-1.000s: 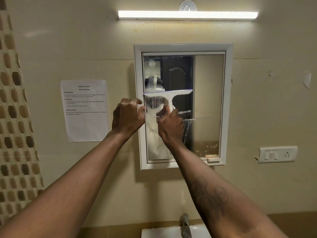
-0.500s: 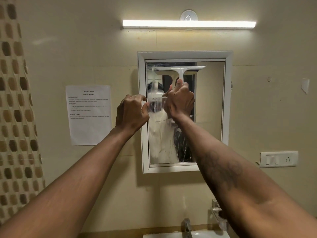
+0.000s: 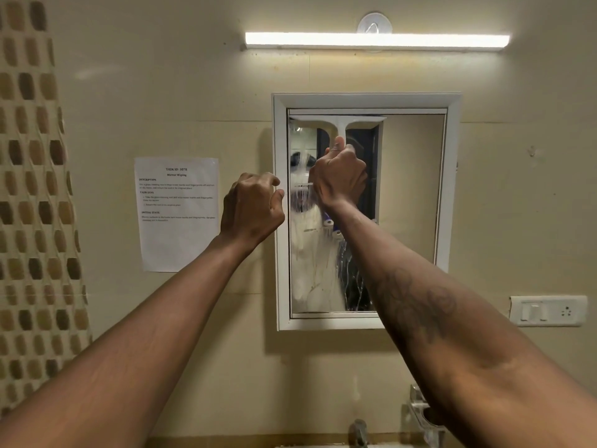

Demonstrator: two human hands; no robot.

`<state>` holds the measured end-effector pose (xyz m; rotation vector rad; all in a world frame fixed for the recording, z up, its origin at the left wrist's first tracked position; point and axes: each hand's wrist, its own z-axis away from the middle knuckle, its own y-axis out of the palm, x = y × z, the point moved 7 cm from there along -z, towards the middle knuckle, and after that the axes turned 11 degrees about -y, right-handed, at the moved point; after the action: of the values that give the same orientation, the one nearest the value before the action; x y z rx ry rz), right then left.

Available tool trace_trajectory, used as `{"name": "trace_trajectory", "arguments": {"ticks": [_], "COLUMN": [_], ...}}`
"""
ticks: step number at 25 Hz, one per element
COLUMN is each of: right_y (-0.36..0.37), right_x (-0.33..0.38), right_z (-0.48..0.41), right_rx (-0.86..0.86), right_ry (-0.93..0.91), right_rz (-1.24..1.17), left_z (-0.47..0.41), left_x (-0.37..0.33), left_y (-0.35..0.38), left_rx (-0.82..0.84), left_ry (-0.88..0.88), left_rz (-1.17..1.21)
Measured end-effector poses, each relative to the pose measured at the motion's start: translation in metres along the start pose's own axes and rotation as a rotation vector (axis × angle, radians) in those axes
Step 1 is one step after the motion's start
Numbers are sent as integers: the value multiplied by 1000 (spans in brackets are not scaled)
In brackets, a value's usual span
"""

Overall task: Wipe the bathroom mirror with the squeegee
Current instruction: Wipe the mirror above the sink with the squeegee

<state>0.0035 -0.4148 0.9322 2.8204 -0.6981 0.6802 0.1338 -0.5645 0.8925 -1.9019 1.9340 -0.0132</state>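
Paper sheet [image 3: 177, 215] left of mirror [image 3: 413, 189], lamp [image 3: 376, 40] above.

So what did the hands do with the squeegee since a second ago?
The right hand lifted the squeegee from the middle of the mirror up to its top edge, sliding left. Its grip on the handle stayed. The left hand stayed curled at the mirror's left frame. Streaks remain low on the glass.
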Motion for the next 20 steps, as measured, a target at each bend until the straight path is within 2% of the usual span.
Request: {"name": "trace_trajectory", "arguments": {"ticks": [10,20], "right_y": [-1,-7], "right_x": [-7,-38], "right_z": [4,84], "right_rx": [79,258], "right_ry": [-24,8], "right_rz": [95,223], "left_z": [4,28], "left_x": [5,16], "left_y": [11,6], "left_rx": [22,51], "left_ry": [-25,-69], "left_rz": [11,-4]}}
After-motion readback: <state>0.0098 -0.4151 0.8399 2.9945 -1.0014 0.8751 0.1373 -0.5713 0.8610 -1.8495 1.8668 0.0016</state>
